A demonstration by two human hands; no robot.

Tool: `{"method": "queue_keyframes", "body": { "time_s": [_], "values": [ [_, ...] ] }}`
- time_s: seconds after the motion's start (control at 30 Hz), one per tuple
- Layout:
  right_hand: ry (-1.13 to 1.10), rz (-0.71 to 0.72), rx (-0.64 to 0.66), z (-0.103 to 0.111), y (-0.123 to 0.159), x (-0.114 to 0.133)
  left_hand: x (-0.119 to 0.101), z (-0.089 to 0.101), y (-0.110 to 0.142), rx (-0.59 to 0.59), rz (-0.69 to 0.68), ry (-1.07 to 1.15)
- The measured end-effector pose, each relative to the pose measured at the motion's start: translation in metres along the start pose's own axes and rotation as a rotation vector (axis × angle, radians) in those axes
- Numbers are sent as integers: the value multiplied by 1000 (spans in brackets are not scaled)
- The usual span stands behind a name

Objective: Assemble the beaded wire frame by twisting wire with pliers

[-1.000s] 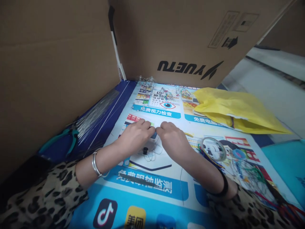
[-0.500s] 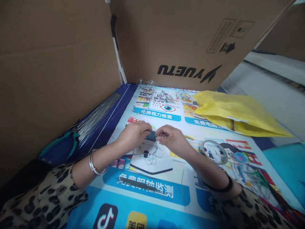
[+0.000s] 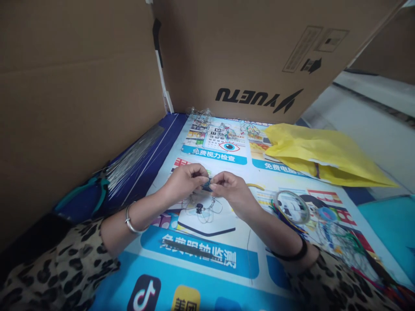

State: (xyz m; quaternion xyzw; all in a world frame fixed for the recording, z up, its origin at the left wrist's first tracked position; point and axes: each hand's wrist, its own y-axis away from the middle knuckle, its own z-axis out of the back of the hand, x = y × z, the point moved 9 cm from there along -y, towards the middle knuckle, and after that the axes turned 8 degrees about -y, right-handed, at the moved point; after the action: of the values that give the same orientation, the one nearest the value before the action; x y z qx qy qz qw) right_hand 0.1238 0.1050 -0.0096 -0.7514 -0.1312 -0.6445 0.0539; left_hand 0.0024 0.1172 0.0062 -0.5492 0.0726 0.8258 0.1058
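Note:
My left hand (image 3: 186, 182) and my right hand (image 3: 235, 192) meet over the middle of the printed sheet, fingertips pinched and nearly touching. Between and below them hangs a small piece of thin silvery wire (image 3: 207, 216), bent into loops, with a twisted stretch rising to my right fingertips. Both hands appear to pinch this wire, though the fingers cover the exact spots. A small black patch shows among the loops; I cannot tell whether it belongs to the wire or the print. Just beyond my right hand lies a short yellow curved piece (image 3: 256, 186).
Cardboard panels (image 3: 253, 52) wall the back and left. Pliers with teal handles (image 3: 103, 192) lie left beside a bundle of straight wires (image 3: 134, 157). To the right are a yellow bag (image 3: 324, 151), a clear round coil (image 3: 306, 207) and tangled coloured strands (image 3: 346, 242). More wire loops (image 3: 201, 113) lie at the back.
My fingertips have shifted slightly and drawn closer together, the left fingers curling more. My right forearm has moved a little left, uncovering more of the yellow piece and coloured strands.

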Motion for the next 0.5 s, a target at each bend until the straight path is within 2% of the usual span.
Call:
{"method": "queue_keyframes", "body": {
  "time_s": [0.33,0.5],
  "values": [
    [-20,51,-50,4,2,6,-9,0,5,-28,-76,-15],
    [-24,58,-50,4,1,4,-3,-4,3,-31,-80,6]
  ]
}}
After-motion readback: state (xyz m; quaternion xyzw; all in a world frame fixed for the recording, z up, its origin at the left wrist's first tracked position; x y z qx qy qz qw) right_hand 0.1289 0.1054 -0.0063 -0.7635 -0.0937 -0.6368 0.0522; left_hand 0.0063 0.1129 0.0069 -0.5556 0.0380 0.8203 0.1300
